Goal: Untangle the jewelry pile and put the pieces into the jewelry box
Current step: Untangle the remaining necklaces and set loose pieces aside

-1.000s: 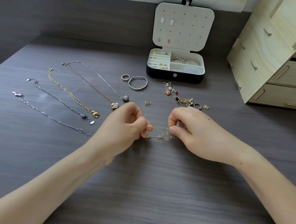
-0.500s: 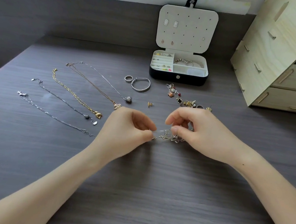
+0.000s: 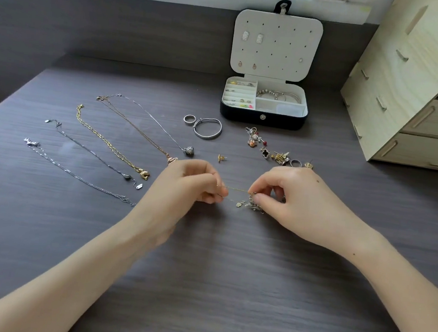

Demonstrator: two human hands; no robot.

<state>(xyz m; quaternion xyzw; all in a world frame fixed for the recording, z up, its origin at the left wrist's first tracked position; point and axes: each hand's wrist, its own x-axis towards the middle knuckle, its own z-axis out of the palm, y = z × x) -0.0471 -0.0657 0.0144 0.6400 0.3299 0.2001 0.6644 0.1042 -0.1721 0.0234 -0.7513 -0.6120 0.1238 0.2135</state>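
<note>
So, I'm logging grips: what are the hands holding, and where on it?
The left hand pinches the taut strand of a thin gold chain; the right hand pinches it at the tangled clump.

Five laid-out necklaces (image 3: 143, 173), one jewelry box (image 3: 238, 115)

no readable text, labels, brands or numbers anywhere

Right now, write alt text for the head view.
A left hand pulls a gold chain taut from a tangle pinched in the right hand, over a table. Necklaces lie at left; an open jewelry box stands behind.
</note>
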